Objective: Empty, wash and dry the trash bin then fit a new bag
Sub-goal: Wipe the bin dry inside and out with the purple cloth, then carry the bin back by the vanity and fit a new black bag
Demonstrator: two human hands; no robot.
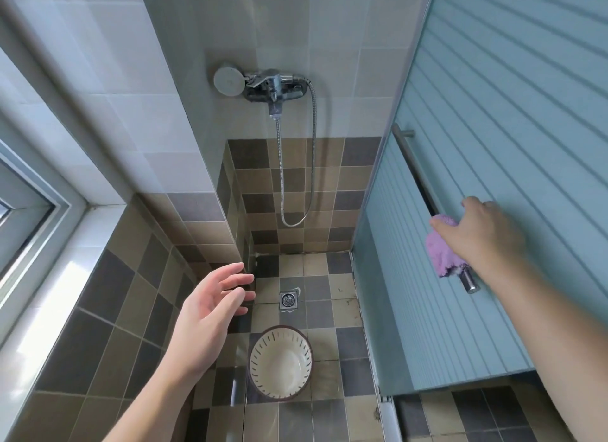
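Drying seems next: the right hand (477, 231) is gripping the purple cloth (441, 254) above the trash bin (280, 362), the left hand (210, 306) hanging open.

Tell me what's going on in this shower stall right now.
A person stands over the tiled shower floor, where the trash bin sits upright, empty, with no bag in it, near the floor drain. The right hand is on a purple cloth draped over the door's metal handle bar, seemingly taking it. The left hand hovers open above the floor, holding nothing. The shower head hangs on the wall.
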